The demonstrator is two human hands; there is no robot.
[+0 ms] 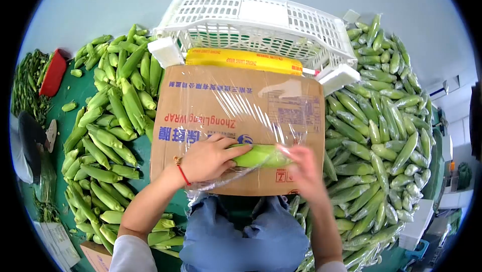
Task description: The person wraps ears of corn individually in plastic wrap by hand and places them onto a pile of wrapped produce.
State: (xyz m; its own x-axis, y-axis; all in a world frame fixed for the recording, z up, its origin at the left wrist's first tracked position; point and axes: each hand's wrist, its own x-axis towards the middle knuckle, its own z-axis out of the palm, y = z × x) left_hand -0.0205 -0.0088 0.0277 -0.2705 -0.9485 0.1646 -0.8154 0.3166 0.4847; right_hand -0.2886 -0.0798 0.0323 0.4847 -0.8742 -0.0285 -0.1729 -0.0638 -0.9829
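A green ear of corn [263, 156] in its husk lies across a cardboard box in front of me, on clear plastic wrap [241, 106] that stretches over the box top. My left hand [210, 157], with a red string at the wrist, is closed over the ear's left end. At the right end, my right hand [303, 168] is blurred by motion, its fingertips gripping an edge of the wrap. A twisted strip of film runs along the ear's near side towards my left wrist.
The cardboard box [201, 79] rests over my lap. Behind it a yellow wrap roll [243, 60] sits against a white plastic crate [261, 13]. Unwrapped corn [108, 146] is heaped left; film-wrapped corn [381, 121] is piled right. A red scoop-like container [52, 74] stands far left.
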